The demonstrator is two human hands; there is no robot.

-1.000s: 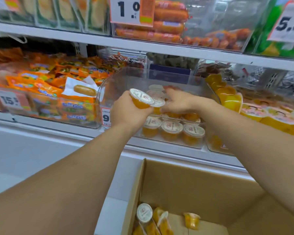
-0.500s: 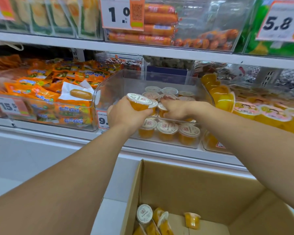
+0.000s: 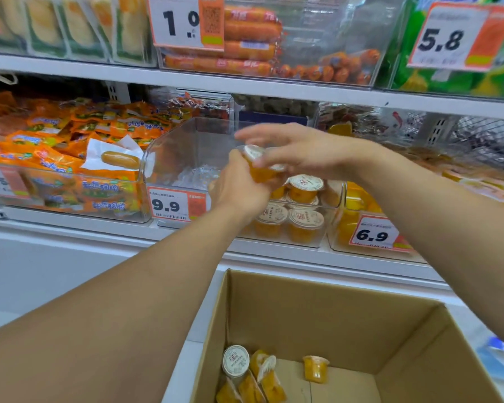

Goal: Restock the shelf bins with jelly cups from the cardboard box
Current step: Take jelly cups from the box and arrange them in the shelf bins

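Price tags (image 3: 177, 205): 9.9, 6.9, 1.0, 5.8 on bins.

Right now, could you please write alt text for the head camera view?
A left hand holds a jelly cup over a clear shelf bin while the right hand, fingers spread, reaches across it. More cups fill the bin's front; below, a cardboard box holds a few.
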